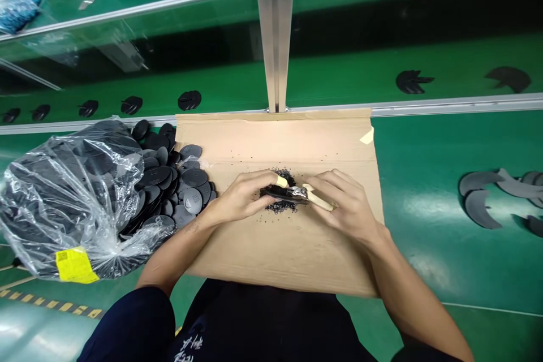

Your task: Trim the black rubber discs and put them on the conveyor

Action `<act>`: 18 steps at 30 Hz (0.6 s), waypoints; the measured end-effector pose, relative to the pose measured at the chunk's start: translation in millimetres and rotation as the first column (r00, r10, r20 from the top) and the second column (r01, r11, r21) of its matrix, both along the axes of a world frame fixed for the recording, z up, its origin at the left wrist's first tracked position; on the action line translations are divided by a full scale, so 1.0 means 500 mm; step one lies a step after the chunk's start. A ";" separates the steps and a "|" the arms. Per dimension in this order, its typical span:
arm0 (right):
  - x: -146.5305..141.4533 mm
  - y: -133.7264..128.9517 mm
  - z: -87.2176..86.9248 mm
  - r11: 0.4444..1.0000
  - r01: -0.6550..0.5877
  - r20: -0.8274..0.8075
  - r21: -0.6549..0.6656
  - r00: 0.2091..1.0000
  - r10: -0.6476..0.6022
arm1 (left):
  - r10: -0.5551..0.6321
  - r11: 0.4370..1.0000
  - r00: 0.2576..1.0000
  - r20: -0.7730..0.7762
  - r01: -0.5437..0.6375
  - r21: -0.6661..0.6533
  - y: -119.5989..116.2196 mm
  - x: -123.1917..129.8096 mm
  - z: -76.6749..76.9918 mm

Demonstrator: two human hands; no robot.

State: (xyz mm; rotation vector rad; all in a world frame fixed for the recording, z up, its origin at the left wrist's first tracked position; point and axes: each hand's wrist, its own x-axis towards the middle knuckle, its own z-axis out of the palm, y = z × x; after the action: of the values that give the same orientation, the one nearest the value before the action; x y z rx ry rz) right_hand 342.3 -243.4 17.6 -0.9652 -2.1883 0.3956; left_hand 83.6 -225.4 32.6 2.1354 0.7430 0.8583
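Observation:
My left hand (248,195) pinches a black disc (278,192) by its left edge, with a yellow wrap on one fingertip. Closed around the pale yellow handles of a pair of nippers (320,199) is my right hand (345,201). The metal jaws meet the disc's right edge. Both hands are above a cardboard sheet (275,254), where a heap of small black trimmings (282,206) lies below the disc. Left of my left hand, many black discs (195,176) spill from a clear plastic bag (72,186).
Black curved pieces (479,212) lie on the green table (424,153) at the right. Behind the cardboard, a metal post (275,34) rises from a rail. Several black parts (131,104) sit on the green belt beyond it. A blue-filled bag (17,5) is at the far left.

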 end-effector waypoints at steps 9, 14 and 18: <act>0.002 -0.005 0.008 0.998 0.021 0.051 0.054 0.998 -0.024 | -0.013 1.000 1.000 0.014 0.013 0.013 0.001 0.001 -0.003; 0.005 -0.013 0.006 0.998 0.066 0.148 0.022 0.987 -0.068 | -0.018 1.000 1.000 0.025 0.017 0.018 -0.001 0.005 -0.008; 0.013 -0.011 0.004 0.996 0.065 0.134 0.054 0.988 -0.072 | -0.016 1.000 1.000 0.016 0.016 0.015 0.000 0.004 -0.003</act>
State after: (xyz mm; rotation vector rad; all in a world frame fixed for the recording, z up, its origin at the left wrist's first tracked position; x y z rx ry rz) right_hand 349.0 -248.9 19.6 -1.0644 -2.2686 0.2483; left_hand 85.4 -225.3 31.3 2.1427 0.7123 0.8736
